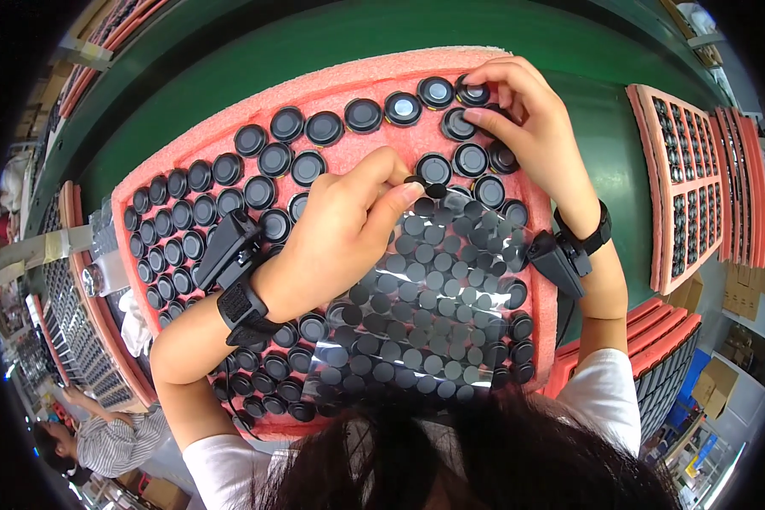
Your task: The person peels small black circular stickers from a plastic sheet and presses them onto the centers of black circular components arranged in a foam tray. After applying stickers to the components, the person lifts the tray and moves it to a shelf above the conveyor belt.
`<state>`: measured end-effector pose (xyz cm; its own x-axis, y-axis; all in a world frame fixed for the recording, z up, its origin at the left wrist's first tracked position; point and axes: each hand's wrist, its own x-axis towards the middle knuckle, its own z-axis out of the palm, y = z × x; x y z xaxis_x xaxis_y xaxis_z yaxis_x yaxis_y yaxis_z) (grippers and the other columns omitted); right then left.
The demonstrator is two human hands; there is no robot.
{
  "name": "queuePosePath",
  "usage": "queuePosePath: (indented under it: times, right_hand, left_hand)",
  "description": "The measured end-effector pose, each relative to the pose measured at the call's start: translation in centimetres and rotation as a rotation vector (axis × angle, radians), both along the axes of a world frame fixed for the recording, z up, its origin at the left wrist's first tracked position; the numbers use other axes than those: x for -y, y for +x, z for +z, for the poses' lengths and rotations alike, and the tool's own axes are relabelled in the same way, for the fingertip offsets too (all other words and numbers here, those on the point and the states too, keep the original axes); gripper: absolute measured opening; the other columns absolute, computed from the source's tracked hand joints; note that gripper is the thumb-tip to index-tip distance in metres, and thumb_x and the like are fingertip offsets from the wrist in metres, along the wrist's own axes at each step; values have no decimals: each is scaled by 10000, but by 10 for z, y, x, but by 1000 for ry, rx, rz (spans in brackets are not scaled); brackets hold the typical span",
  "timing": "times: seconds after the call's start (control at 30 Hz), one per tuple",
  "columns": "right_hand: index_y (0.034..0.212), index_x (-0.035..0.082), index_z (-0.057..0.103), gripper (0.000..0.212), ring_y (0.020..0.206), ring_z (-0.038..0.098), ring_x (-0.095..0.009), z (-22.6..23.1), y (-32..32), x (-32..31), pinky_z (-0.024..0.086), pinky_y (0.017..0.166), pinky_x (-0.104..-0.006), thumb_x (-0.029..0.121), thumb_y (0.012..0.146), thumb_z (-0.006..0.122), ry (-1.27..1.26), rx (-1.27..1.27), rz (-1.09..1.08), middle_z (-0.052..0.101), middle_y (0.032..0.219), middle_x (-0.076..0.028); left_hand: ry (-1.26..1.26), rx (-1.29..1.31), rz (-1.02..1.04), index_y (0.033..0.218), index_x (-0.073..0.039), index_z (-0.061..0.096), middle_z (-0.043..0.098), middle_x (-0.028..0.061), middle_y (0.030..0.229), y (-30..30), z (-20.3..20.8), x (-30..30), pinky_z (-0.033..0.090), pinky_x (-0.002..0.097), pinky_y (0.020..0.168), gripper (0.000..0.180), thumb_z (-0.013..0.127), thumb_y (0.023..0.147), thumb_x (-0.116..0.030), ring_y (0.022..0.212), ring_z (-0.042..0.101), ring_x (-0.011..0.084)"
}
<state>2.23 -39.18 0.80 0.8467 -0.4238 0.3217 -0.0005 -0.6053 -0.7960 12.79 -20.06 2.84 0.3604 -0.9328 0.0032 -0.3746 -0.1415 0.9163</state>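
Observation:
A clear plastic sheet [416, 327] with rows of black round stickers hangs over the right part of a pink foam tray [348, 72]. My left hand [348, 221] is closed in a pinch at the sheet's top edge, beside a black round sticker [434, 190]. Many round black parts [363, 114] with raised centres stand in the tray. At its far right corner, my right hand [527, 115] curls its index finger and thumb around one round black part [473, 92]. The thumb also overlaps the part just below. Both wrists wear black straps with small black devices.
The tray lies on a green work surface [569, 110]. On the right stand more foam trays [644, 170] filled with small parts, some stacked on edge. Further trays [115, 340] line the left side. A person in a striped top [115, 446] works at the lower left.

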Motion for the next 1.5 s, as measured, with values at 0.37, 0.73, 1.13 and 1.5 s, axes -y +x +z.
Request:
queuePosePath:
  times: [0.37,0.73,1.13,1.5]
  right_hand:
    - [872,-27,567,199,762,569,-118,23,-24,-46,474,675,-231,-35,696,659,192,-109,230,574,879,-72]
    - [782,-24,587,151,755,573,-145,25,-24,-45,473,627,-262,-26,662,678,-54,-26,256,581,860,-69]
    - [767,-17,615,44,807,506,-102,-4,-27,20,405,707,-230,-7,726,627,143,-32,-82,554,893,-23]
    - [787,-12,625,63,731,496,-84,-10,-24,20,396,654,-205,7,728,635,131,-6,-69,563,881,-12]
  left_hand:
    - [-23,-38,-11,803,-16,449,495,66,476,-2,-2,-1,393,258,394,96,517,855,-58,419,536,154]
    - [-50,6,-29,792,-12,449,496,75,481,-1,-1,1,397,262,407,103,515,856,-58,428,538,163]
    - [-23,26,-27,792,-11,450,489,84,478,-1,0,1,382,279,401,101,514,853,-59,426,538,179]
    - [27,-6,-32,801,-16,450,491,74,473,-1,0,2,379,267,392,99,507,860,-73,418,542,166]
